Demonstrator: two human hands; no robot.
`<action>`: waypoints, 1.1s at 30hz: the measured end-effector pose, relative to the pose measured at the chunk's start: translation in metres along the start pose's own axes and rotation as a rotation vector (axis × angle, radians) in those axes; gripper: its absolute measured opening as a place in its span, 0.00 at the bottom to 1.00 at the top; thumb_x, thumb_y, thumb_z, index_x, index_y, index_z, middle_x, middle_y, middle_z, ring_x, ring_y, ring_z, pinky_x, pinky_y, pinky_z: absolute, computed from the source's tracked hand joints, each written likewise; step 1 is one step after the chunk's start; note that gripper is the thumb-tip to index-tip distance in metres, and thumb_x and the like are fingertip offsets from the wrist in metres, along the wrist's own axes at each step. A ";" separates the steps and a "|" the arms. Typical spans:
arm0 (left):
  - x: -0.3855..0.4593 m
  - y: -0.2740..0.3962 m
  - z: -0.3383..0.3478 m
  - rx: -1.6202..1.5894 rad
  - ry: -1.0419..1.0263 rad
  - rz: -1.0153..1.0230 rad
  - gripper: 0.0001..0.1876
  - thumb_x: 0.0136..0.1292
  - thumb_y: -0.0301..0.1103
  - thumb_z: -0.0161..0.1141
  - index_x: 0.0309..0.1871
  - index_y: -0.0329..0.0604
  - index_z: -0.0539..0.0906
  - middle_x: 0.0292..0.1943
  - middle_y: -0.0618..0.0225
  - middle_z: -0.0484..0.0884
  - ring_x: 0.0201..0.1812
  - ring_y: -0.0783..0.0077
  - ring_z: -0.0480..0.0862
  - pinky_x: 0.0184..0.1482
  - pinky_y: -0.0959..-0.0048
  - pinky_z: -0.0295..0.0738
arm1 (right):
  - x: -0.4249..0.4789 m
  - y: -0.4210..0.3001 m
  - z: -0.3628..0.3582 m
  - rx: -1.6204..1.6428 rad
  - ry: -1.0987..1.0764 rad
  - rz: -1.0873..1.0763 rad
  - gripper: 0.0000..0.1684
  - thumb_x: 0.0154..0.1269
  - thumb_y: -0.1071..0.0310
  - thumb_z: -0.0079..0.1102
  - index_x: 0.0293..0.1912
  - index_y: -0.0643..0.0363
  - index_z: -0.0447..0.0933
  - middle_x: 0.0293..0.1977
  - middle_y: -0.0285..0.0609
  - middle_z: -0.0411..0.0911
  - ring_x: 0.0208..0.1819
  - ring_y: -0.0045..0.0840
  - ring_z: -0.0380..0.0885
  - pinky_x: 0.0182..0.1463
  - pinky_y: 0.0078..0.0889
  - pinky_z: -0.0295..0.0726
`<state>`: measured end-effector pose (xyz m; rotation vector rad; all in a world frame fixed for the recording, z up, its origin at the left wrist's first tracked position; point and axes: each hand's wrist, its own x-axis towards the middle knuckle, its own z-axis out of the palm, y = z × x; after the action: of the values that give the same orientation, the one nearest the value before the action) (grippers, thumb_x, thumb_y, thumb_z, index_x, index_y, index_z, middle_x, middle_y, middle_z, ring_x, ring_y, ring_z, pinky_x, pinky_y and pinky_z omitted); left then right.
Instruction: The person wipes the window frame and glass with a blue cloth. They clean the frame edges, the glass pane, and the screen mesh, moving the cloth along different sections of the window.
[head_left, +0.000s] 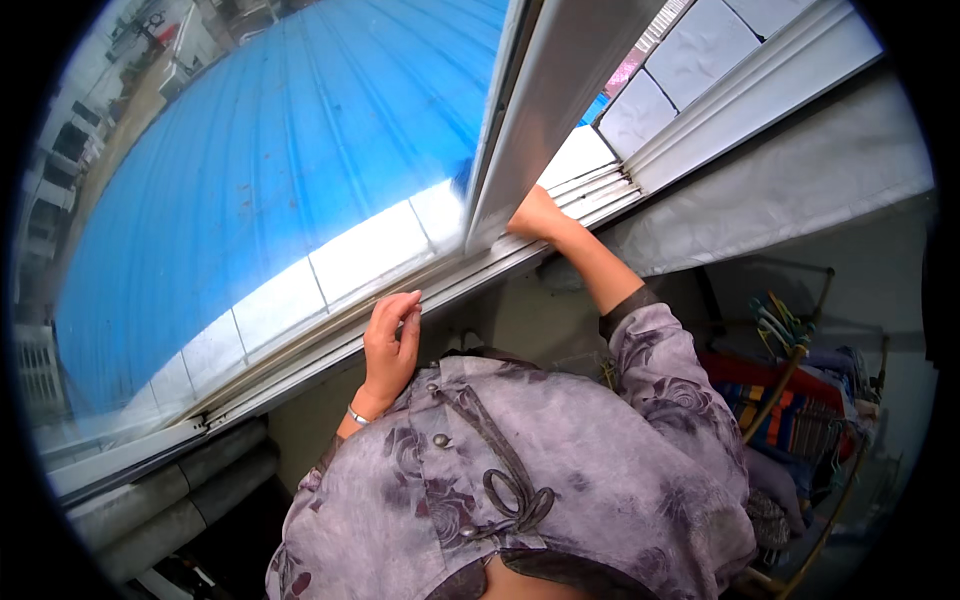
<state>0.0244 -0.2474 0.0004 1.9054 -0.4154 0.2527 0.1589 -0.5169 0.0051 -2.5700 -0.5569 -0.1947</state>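
My left hand is at the inner edge of the window track. Its fingers are loosely curled, the thumb stands a little apart, and nothing shows between them. A silver band circles that wrist. My right hand reaches over the track at the lower end of the sliding window's frame. The frame hides its fingers, so I cannot tell what they hold. To the left of the frame spans the window glass; to its right the window is open onto a white tiled ledge.
Outside lies a blue corrugated metal roof beyond a tiled ledge. A pale curtain or cover hangs at right. Below it are clothes and hangers by a pole. Grey padded rolls lie lower left.
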 end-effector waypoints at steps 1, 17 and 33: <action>0.000 0.002 -0.002 -0.004 -0.013 0.005 0.14 0.63 0.18 0.55 0.51 0.37 0.78 0.43 0.60 0.79 0.40 0.70 0.81 0.44 0.75 0.76 | 0.002 -0.003 0.005 -0.069 -0.114 0.070 0.19 0.48 0.73 0.60 0.44 0.56 0.79 0.42 0.50 0.75 0.47 0.45 0.72 0.53 0.40 0.74; -0.051 -0.033 -0.048 -0.512 -0.197 -0.520 0.17 0.64 0.21 0.56 0.56 0.40 0.77 0.47 0.61 0.80 0.45 0.70 0.82 0.50 0.75 0.77 | -0.104 -0.066 -0.077 0.740 -0.276 0.670 0.16 0.58 0.67 0.67 0.45 0.60 0.77 0.33 0.33 0.79 0.35 0.15 0.77 0.39 0.21 0.78; 0.007 -0.001 -0.001 -0.868 -0.314 -0.622 0.31 0.59 0.25 0.62 0.67 0.43 0.65 0.60 0.67 0.72 0.58 0.74 0.73 0.61 0.73 0.70 | -0.099 0.087 -0.036 -0.531 0.277 0.555 0.10 0.57 0.64 0.55 0.34 0.54 0.83 0.39 0.41 0.75 0.46 0.39 0.71 0.49 0.45 0.70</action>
<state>0.0309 -0.2474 0.0028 1.1207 -0.0808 -0.5675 0.1048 -0.6384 -0.0255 -3.0057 0.3665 -0.5481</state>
